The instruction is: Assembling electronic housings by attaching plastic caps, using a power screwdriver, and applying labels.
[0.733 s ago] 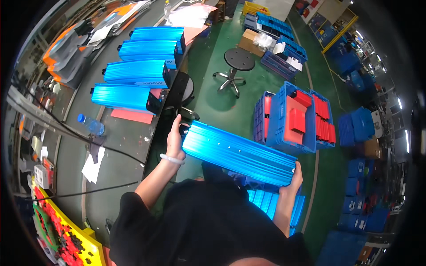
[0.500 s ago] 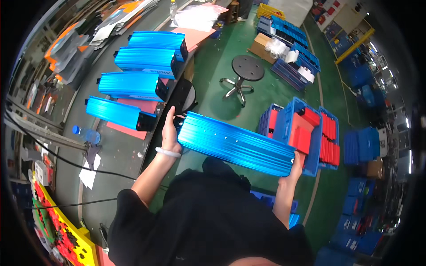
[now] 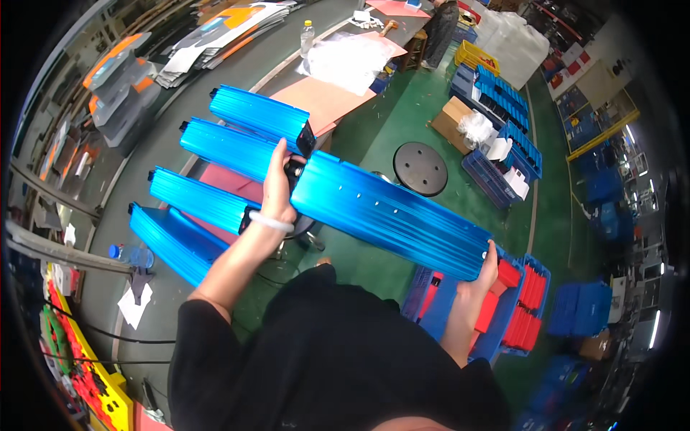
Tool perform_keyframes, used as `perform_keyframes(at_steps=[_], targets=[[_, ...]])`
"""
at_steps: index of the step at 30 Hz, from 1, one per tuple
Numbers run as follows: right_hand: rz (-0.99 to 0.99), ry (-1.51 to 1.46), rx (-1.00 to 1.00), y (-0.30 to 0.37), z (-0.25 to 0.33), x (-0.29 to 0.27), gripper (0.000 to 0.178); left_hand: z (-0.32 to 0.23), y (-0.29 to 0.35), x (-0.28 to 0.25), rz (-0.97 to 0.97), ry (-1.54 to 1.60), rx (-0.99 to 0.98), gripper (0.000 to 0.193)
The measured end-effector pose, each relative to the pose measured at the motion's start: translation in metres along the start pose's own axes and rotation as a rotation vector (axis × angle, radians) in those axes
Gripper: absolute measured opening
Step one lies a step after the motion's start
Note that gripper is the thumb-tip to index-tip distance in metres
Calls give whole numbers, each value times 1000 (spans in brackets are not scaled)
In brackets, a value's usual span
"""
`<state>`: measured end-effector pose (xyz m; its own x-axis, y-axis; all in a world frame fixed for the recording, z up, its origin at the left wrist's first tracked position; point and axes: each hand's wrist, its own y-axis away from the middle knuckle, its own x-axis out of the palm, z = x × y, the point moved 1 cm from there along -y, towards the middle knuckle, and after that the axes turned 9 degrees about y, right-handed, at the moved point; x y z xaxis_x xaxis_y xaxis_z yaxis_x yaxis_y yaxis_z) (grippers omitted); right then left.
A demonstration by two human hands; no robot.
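Note:
Across my front I hold a long blue power inverter (image 3: 388,215) with a ribbed metal case, one end in each hand. My left hand (image 3: 277,190), with a pale bracelet at its wrist, is closed around the dark left end. At the other end, lower in the picture, my right hand (image 3: 483,276) grips the corner. Several like inverters lie on the bench to the left: a far one (image 3: 255,111), another beside my left hand (image 3: 226,147), a third (image 3: 198,197) and the nearest (image 3: 172,241), partly behind my left forearm.
Pink sheets (image 3: 316,100) and clear plastic wrap (image 3: 348,61) cover part of the grey bench (image 3: 169,305). A round black stool (image 3: 420,169) stands on the green floor. Blue crates with red pieces (image 3: 514,312) are at the right. A bottle (image 3: 133,255) lies near the bench's left side.
The view has swung, so the stool and crates appear lower. The held inverter has come closer to the bench's inverters and tilts slightly more down to the right; both hands keep their grip.

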<state>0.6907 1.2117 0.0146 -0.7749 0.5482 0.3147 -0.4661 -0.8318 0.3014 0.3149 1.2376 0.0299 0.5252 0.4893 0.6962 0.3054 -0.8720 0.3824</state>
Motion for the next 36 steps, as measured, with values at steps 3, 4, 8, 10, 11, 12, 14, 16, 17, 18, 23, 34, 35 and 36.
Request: perform_keyframes(at_steps=[3, 4, 8, 10, 11, 12, 14, 16, 17, 18, 23, 34, 35, 36], targets=[[57, -36, 18, -17, 14, 42, 22, -16, -39, 41, 12, 93, 24, 47], [46, -59, -14, -31, 13, 47, 23, -18, -59, 48, 53, 105, 8, 42], [74, -56, -15, -71, 21, 92, 35, -41, -115, 86, 76, 67, 10, 43], [119, 11, 21, -88, 17, 124, 39, -54, -128, 108, 106, 65, 81, 54], [150, -19, 21, -107, 8, 136, 40, -59, -157, 104, 133, 52, 44, 61], [183, -50, 22, -125, 2, 151, 41, -66, -178, 108, 83, 28, 97, 59], [179, -39, 20, -149, -16, 192, 43, -78, -227, 104, 27, -46, 170, 50], [179, -26, 96, -172, -36, 231, 44, -96, -249, 110, -19, -64, 218, 50], [219, -48, 144, -188, -47, 246, 43, -103, -269, 107, -24, -25, 201, 49], [237, -45, 153, -197, -56, 261, 43, -110, -285, 100, -10, -17, 157, 46], [217, 25, 182, -224, -116, 343, 33, -145, -347, 67, -111, -45, 178, 48], [362, 210, 195, -215, -195, 418, 37, -189, -429, -7, -401, -234, 126, 60], [369, 247, 139, -209, -202, 419, 36, -194, -435, -12, -402, -281, 111, 61], [413, 338, 65, -207, -209, 419, 34, -196, -440, -17, -402, -305, 112, 63]])
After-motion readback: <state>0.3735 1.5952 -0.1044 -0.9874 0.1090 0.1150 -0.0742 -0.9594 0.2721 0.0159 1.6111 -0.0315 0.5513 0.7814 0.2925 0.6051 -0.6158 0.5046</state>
